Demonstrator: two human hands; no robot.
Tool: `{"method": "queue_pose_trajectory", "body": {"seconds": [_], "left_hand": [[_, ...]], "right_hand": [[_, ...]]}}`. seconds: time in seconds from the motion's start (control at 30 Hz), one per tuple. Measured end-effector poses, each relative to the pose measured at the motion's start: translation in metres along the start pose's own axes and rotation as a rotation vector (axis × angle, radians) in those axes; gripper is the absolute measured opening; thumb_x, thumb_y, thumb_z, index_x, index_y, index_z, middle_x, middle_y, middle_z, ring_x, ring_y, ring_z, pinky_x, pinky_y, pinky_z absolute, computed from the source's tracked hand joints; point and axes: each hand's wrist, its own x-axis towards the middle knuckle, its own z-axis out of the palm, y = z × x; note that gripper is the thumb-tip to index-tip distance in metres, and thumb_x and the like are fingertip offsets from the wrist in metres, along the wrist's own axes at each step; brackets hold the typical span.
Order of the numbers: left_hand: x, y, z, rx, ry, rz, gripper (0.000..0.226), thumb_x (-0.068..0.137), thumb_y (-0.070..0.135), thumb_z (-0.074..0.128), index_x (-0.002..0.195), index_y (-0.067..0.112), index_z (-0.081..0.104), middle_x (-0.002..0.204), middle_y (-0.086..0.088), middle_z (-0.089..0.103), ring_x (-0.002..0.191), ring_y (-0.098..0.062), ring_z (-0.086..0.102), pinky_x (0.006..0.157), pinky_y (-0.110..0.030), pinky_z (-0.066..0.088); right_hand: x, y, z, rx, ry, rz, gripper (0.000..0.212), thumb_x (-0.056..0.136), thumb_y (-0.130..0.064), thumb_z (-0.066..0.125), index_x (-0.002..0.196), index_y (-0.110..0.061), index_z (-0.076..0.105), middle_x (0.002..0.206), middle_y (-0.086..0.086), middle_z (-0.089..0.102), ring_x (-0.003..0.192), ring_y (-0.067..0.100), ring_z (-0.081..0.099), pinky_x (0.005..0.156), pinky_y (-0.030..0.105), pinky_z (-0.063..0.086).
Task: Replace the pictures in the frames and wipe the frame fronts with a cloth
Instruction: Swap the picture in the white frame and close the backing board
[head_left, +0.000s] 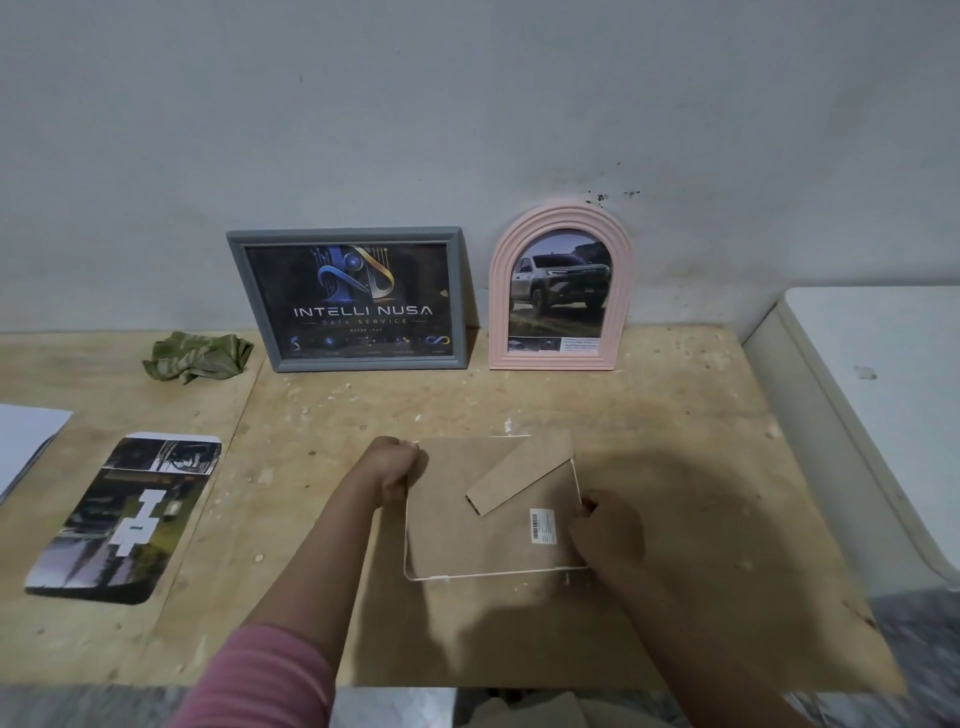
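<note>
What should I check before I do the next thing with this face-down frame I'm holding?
1. Both hands on the frame: left hand grips the upper left corner, right hand holds the right edge. Ok.
2. Face-down frame lies flat on the plywood table, brown backing up. Ok.
3. Cardboard stand is folded out across the backing and may get in the way. Not ok.
4. Backing clips locked or released: cannot tell.
5. Loose picture lies on the table to the left, apart from the frame. Ok.
6. Green cloth lies crumpled near the wall, beside the grey frame. Ok.
</note>
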Motion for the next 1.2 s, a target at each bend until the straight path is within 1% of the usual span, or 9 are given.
{"method": "queue_pose_trajectory", "body": {"seconds": [0.07,0.27,0.37,0.47,0.6,0.67,0.8,1.03,1.2], "left_hand": [[0.004,-0.004,-0.003,-0.023,0.024,-0.025,0.021,0.096,0.015,0.051,0.096,-0.006,0.054,0.093,-0.023,0.057,0.075,-0.035,0.061,0.074,-0.05,0.057],[-0.006,-0.001,0.005,0.142,0.149,-0.011,0.015,0.085,0.01,0.058,0.087,-0.003,0.052,0.077,-0.016,0.053,0.078,-0.031,0.056,0.058,-0.033,0.045],[-0.013,-0.004,0.011,0.278,0.185,0.059,0.007,0.071,0.013,0.056,0.077,0.008,0.056,0.097,-0.013,0.065,0.093,-0.031,0.061,0.074,-0.03,0.049],[-0.02,-0.007,0.008,0.195,0.144,0.107,0.028,0.056,0.022,0.045,0.081,0.016,0.056,0.094,-0.001,0.06,0.088,-0.026,0.058,0.077,-0.03,0.049],[-0.021,-0.018,-0.002,0.03,0.143,0.138,0.006,0.077,0.009,0.064,0.076,0.011,0.058,0.076,-0.008,0.061,0.068,-0.021,0.058,0.06,-0.025,0.043],[-0.018,-0.026,-0.007,-0.06,0.14,0.11,0.014,0.08,-0.005,0.062,0.072,0.007,0.06,0.06,-0.006,0.061,0.047,-0.012,0.058,0.046,-0.019,0.045],[-0.015,-0.032,-0.012,-0.264,0.087,0.051,0.021,0.076,-0.015,0.065,0.092,-0.002,0.065,0.073,-0.009,0.064,0.062,-0.017,0.061,0.058,-0.021,0.053],[-0.007,-0.029,-0.011,-0.209,0.112,0.087,0.02,0.073,-0.013,0.067,0.067,0.006,0.065,0.071,-0.015,0.065,0.061,-0.023,0.061,0.073,-0.038,0.056],[-0.007,-0.04,-0.009,-0.074,0.107,0.096,0.024,0.053,-0.001,0.067,0.039,0.016,0.057,0.055,-0.009,0.053,0.059,-0.023,0.052,0.063,-0.035,0.045]], "right_hand": [[0.0,-0.001,0.001,-0.005,-0.002,0.004,0.023,0.079,-0.007,0.056,0.095,-0.012,0.072,0.096,0.012,0.07,0.091,0.033,0.061,0.066,0.026,0.037],[-0.004,-0.004,0.0,-0.007,0.002,0.001,0.018,0.081,-0.009,0.056,0.088,-0.01,0.072,0.091,0.013,0.07,0.088,0.033,0.062,0.063,0.026,0.034],[-0.005,-0.003,-0.002,0.0,0.012,-0.007,0.017,0.08,-0.007,0.056,0.086,-0.01,0.072,0.09,0.013,0.07,0.085,0.032,0.061,0.063,0.026,0.033],[-0.005,-0.001,-0.003,0.019,0.026,-0.026,0.019,0.078,-0.006,0.058,0.088,-0.011,0.073,0.088,0.012,0.07,0.084,0.031,0.062,0.063,0.026,0.036],[-0.006,0.001,-0.003,0.024,0.046,-0.024,0.017,0.078,-0.007,0.059,0.087,-0.011,0.073,0.087,0.011,0.07,0.082,0.03,0.061,0.062,0.025,0.033],[-0.006,0.001,-0.001,0.029,0.049,-0.016,0.017,0.079,-0.007,0.059,0.087,-0.011,0.073,0.086,0.011,0.07,0.081,0.03,0.061,0.063,0.025,0.034],[-0.007,-0.001,0.0,0.038,0.074,0.003,0.017,0.077,-0.006,0.059,0.085,-0.011,0.073,0.086,0.012,0.07,0.082,0.032,0.062,0.064,0.026,0.037],[-0.01,-0.008,-0.002,0.044,0.087,0.008,0.017,0.077,-0.005,0.057,0.085,-0.008,0.073,0.089,0.015,0.07,0.085,0.035,0.062,0.063,0.027,0.035],[-0.006,-0.011,-0.006,0.04,0.097,0.012,0.018,0.078,-0.009,0.058,0.088,-0.012,0.073,0.093,0.013,0.071,0.09,0.035,0.063,0.07,0.03,0.042]]}}
